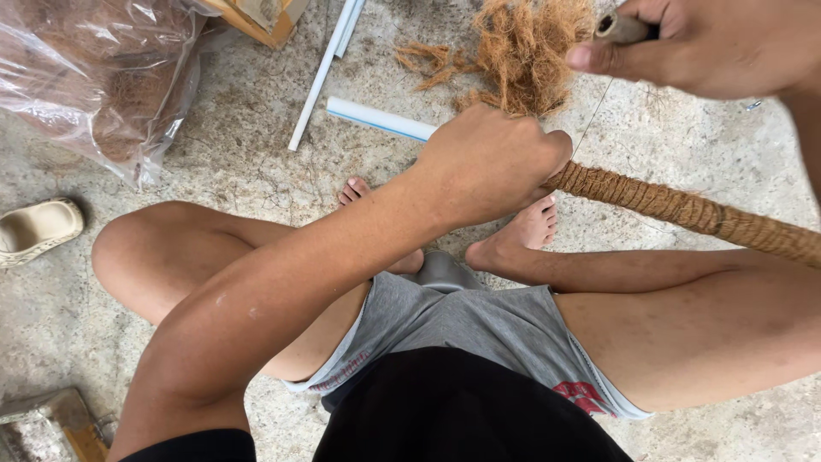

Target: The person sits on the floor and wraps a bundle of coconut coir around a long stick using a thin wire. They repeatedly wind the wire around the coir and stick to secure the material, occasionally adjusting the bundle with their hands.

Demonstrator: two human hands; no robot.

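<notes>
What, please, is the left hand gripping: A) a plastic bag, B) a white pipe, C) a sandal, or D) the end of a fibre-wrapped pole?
D: the left hand is closed around the end of the fibre-wrapped pole, while the white pipe, bag and sandal lie untouched on the floor.

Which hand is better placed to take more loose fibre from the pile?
Probably the right hand: it is beside the loose fibre pile, though it holds a small spool. The left hand grips the fibre-wrapped pole.
</notes>
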